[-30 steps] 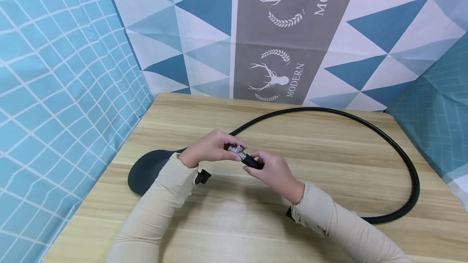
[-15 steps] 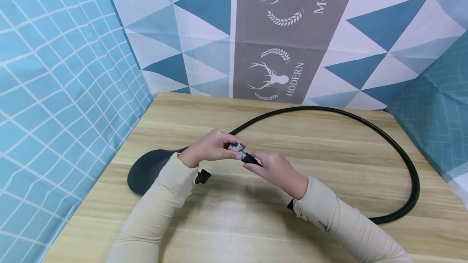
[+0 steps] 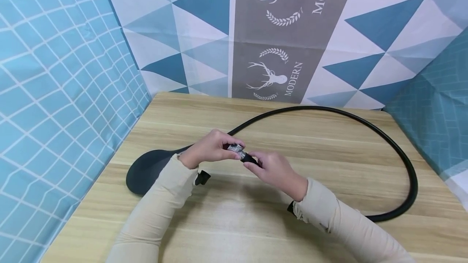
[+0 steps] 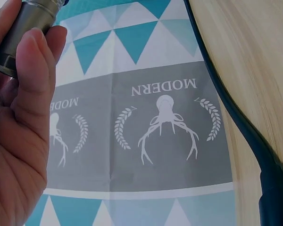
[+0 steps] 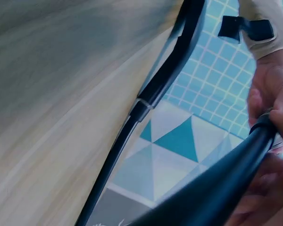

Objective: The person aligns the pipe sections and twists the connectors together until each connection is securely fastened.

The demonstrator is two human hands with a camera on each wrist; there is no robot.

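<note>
My left hand [image 3: 212, 145] pinches a short silver metal fitting [image 3: 235, 148] between thumb and fingers. In the left wrist view the fitting [image 4: 27, 30] appears as a grey cylinder. My right hand [image 3: 273, 169] grips a black tube end [image 3: 249, 159], which meets the fitting end to end. In the right wrist view the thick black tube [image 5: 217, 174] runs from the foreground to the fingers. A long black hose [image 3: 393, 137] curves over the table behind the hands. It leads to a dark, flat, rounded piece [image 3: 146, 173], partly hidden by the left sleeve.
The wood-grain table [image 3: 226, 226] lies under both hands. Behind it hangs a patterned cloth [image 3: 270, 44] with triangles and deer prints. A blue gridded cloth [image 3: 58, 84] stands on the left, and another blue cloth [image 3: 435, 104] on the right.
The right hand has turned slightly about the black tube end, and its forearm has shifted a little to the right. The left hand keeps its hold with almost no movement.
</note>
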